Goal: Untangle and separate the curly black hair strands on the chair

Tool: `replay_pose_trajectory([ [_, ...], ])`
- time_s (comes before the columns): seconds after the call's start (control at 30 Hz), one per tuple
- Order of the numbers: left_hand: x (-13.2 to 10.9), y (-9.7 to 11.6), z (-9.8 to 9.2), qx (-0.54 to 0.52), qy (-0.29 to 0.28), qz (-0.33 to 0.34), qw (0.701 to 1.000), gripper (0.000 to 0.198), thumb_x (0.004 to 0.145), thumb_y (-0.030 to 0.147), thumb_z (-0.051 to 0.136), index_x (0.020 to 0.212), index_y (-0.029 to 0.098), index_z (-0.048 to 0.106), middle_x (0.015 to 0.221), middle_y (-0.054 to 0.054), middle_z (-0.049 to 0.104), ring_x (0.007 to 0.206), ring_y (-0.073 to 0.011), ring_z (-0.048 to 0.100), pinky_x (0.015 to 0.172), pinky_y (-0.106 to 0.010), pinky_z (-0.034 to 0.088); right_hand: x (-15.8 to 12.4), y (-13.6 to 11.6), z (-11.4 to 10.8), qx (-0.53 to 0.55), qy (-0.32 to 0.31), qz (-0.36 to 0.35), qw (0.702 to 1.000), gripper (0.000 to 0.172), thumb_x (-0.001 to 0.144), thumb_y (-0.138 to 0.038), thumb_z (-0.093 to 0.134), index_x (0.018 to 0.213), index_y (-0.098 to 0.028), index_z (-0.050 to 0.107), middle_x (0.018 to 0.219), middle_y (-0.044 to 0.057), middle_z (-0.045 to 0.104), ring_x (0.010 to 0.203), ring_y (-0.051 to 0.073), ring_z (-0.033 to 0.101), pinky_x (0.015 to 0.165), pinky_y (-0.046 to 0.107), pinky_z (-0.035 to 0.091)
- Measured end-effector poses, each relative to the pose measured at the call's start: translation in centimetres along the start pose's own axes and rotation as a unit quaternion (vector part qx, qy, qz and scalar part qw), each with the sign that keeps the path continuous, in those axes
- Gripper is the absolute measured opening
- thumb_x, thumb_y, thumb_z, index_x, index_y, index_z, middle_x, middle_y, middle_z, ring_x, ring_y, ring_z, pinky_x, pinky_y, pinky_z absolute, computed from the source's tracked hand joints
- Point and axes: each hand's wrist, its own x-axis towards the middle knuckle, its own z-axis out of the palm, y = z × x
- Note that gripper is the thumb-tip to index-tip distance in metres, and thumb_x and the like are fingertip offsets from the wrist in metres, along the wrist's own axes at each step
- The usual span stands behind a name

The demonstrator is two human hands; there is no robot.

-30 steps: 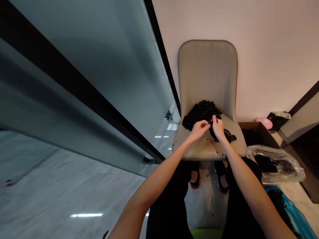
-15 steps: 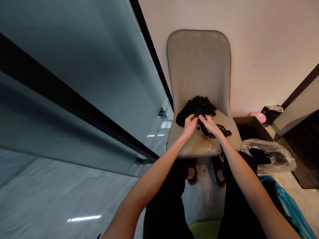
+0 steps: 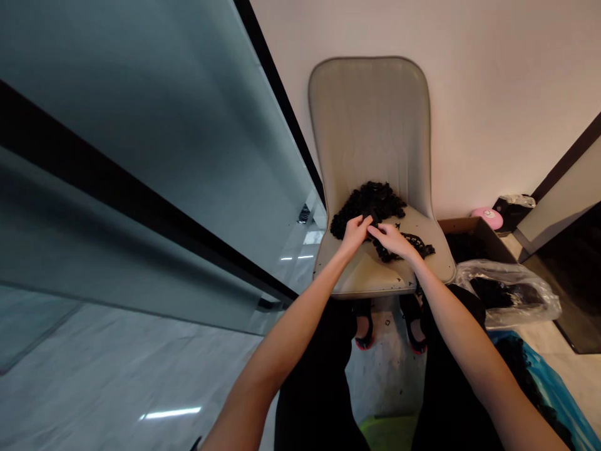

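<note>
My left hand (image 3: 355,234) and my right hand (image 3: 391,239) meet over the seat of a grey padded chair (image 3: 364,275), thumbs and fingers pinched close together. Between the fingertips is a small black piece, mostly hidden; its exact kind is unclear. Behind my hands a heap of small black pieces (image 3: 364,202) lies against the backrest side of the seat. Under and beside my right hand lies a black openwork strip (image 3: 419,243), looking like linked black parts. Tiny black scraps are scattered along the seat's front edge.
A framed glass panel (image 3: 188,138) stands close on the left. To the right are a cardboard box (image 3: 500,241) with dark contents, a pink round object (image 3: 487,218), a clear plastic bag (image 3: 539,300) holding black things, and a blue bag (image 3: 554,388). Something green (image 3: 389,432) lies below.
Both hands stay together over the seat, with the fingers shifting slightly around the small black piece. My right fingers have straightened a little. The view has tilted slightly.
</note>
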Motion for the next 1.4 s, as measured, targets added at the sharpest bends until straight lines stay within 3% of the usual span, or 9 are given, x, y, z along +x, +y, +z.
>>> replay_pose_trajectory([
  [0.07,-0.1,0.2,0.1,0.008,-0.015,0.003,1.0,0.031,0.082,0.041,0.068,0.067,0.017,0.054,0.058,0.006,0.043,0.053,-0.0079,0.036,0.049,-0.021,0.026,0.1,0.2,0.2,0.028,0.006,0.031,0.999,0.055,0.091,-0.068,0.053,0.079,-0.016,0.066,0.067,-0.001,0.062,0.059,0.014,0.054,0.056,0.025,0.04],
  [0.17,-0.4,0.5,0.1,0.031,-0.013,0.036,0.999,0.033,0.083,0.042,0.067,0.066,0.017,0.053,0.06,0.005,0.043,0.055,-0.008,0.036,0.05,-0.021,0.026,0.3,0.5,0.4,-0.019,0.04,0.037,0.998,0.064,0.09,-0.075,0.047,0.069,-0.016,0.061,0.06,-0.001,0.056,0.057,0.013,0.049,0.055,0.026,0.035],
  [0.37,-0.5,0.3,0.1,0.057,0.007,0.05,0.997,0.044,0.085,0.054,0.065,0.063,0.018,0.051,0.055,0.005,0.043,0.051,-0.0091,0.038,0.049,-0.023,0.027,0.7,0.5,0.5,-0.105,0.099,0.014,0.989,0.068,0.098,-0.068,0.036,0.061,-0.017,0.062,0.059,0.004,0.061,0.062,0.016,0.056,0.062,0.027,0.038],
  [0.43,-0.5,0.3,-0.1,0.081,-0.016,0.037,0.996,0.051,0.087,0.061,0.06,0.06,0.019,0.049,0.052,0.004,0.043,0.049,-0.0094,0.038,0.049,-0.024,0.027,0.8,0.2,0.4,-0.139,0.132,0.01,0.981,0.067,0.1,-0.063,0.036,0.057,-0.017,0.059,0.058,0.005,0.061,0.061,0.016,0.055,0.063,0.028,0.037],
  [0.53,-0.8,0.7,-0.7,0.135,-0.094,0.039,0.986,0.058,0.088,0.068,0.056,0.058,0.018,0.05,0.051,0.002,0.046,0.049,-0.0096,0.04,0.05,-0.025,0.029,0.7,-0.3,0.2,-0.184,0.162,0.008,0.969,0.065,0.1,-0.06,0.038,0.051,-0.019,0.052,0.052,0.004,0.056,0.057,0.015,0.051,0.061,0.028,0.034],
  [0.67,-1.4,1.7,-1.8,0.172,-0.19,0.049,0.965,0.055,0.078,0.067,0.068,0.06,0.017,0.055,0.053,0.003,0.049,0.051,-0.0092,0.04,0.051,-0.024,0.027,-0.3,-1.1,0.1,-0.15,0.101,-0.009,0.983,0.067,0.096,-0.064,0.045,0.048,-0.019,0.051,0.046,0.002,0.052,0.052,0.013,0.048,0.054,0.026,0.033],
  [0.87,-2.4,3.4,-2.1,0.132,-0.266,0.032,0.954,0.048,0.085,0.059,0.065,0.066,0.015,0.065,0.058,-0.001,0.058,0.053,-0.0092,0.044,0.052,-0.023,0.03,-1.9,-1.8,0.5,0.088,0.013,0.045,0.995,0.067,0.085,-0.079,0.053,0.056,-0.018,0.058,0.048,0.001,0.056,0.038,0.011,0.047,0.039,0.025,0.037],
  [1.13,-1.6,1.8,-0.2,-0.009,-0.221,0.01,0.975,0.036,0.08,0.046,0.069,0.062,0.017,0.056,0.055,0.002,0.053,0.048,-0.0096,0.049,0.049,-0.023,0.038,-1.6,-2.5,1.6,0.236,0.091,0.075,0.965,0.064,0.082,-0.076,0.062,0.054,-0.019,0.05,0.046,-0.002,0.051,0.036,0.008,0.045,0.037,0.023,0.036],
  [1.4,-2.5,2.1,1.9,-0.111,-0.114,-0.039,0.987,0.026,0.077,0.037,0.064,0.064,0.019,0.051,0.051,0.004,0.05,0.038,-0.0085,0.044,0.037,-0.022,0.036,-1.3,-3.0,2.7,0.288,0.142,0.082,0.943,0.062,0.087,-0.073,0.06,0.055,-0.021,0.046,0.043,-0.005,0.044,0.037,0.008,0.042,0.042,0.023,0.035],
])
